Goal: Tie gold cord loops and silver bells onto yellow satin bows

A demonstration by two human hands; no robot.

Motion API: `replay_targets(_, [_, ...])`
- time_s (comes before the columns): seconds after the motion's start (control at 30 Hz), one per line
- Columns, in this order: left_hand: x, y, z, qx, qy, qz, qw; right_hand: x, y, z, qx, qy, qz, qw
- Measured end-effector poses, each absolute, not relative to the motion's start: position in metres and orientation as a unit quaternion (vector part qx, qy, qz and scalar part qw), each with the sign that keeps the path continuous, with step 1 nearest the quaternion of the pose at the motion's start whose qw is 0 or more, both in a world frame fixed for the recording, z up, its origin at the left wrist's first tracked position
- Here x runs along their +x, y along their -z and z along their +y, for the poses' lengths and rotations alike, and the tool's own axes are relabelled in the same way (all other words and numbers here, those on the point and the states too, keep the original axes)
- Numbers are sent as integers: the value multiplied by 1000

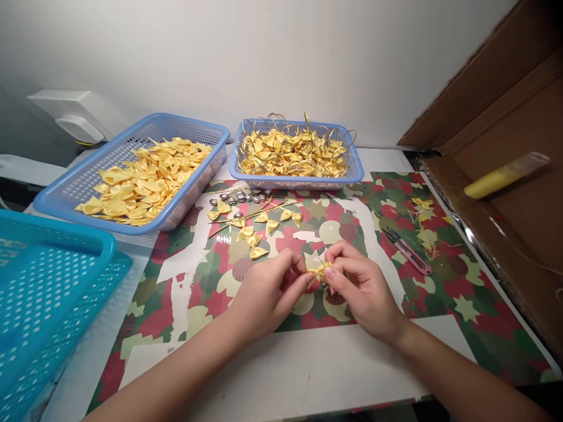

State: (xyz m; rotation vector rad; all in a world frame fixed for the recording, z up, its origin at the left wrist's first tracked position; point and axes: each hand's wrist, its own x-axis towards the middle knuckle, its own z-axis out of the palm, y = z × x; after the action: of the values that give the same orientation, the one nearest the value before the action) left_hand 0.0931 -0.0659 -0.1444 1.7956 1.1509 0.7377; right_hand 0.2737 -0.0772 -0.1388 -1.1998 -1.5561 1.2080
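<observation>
Between my two hands, above the patterned sheet, is a small yellow ribbon bow (pixel 317 273). My left hand (pixel 279 287) pinches its left side between thumb and fingertips. From the right, my right hand (pixel 358 287) pinches the other side, and a thin needle-like piece (pixel 322 261) sticks up near its fingertips. Whether thread is attached is too small to tell. Several loose yellow bows (pixel 256 240) lie just beyond my left hand. Behind them are gold cords (pixel 246 218) and a cluster of small silver bells or beads (pixel 250 196).
A blue basket of yellow bows (pixel 149 225) stands back left; another blue basket (pixel 297 183) holds bows with gold cords. A turquoise basket (pixel 57 234) is at left. Pink thread snips (pixel 409 252) and yellow scraps (pixel 426 237) lie right, beside a cardboard wall (pixel 505 129).
</observation>
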Motion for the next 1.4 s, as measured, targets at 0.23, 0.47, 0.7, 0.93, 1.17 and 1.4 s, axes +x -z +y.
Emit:
replay_targets(0.23, [93, 142, -66, 651, -311, 452, 525, 274, 139, -76, -483, -444, -627, 421])
replay_targets(0.47, [98, 145, -69, 556, -350, 459, 598, 273, 141, -77, -499, -451, -606, 425])
replay_targets(0.7, [101, 143, -67, 400, -364, 481, 690, 274, 141, -76, -481, -467, -617, 412])
replay_targets(0.93, [101, 144, -68, 426, -398, 498, 642, 274, 136, -78, -458, -530, -616, 361])
replay_targets(1.17, [102, 142, -68, 430, -402, 511, 626, 273, 136, -78, -462, -538, -603, 366])
replay_targets(1.4, [102, 143, -70, 447, -423, 489, 618, 272, 138, -79, -457, -541, -603, 367])
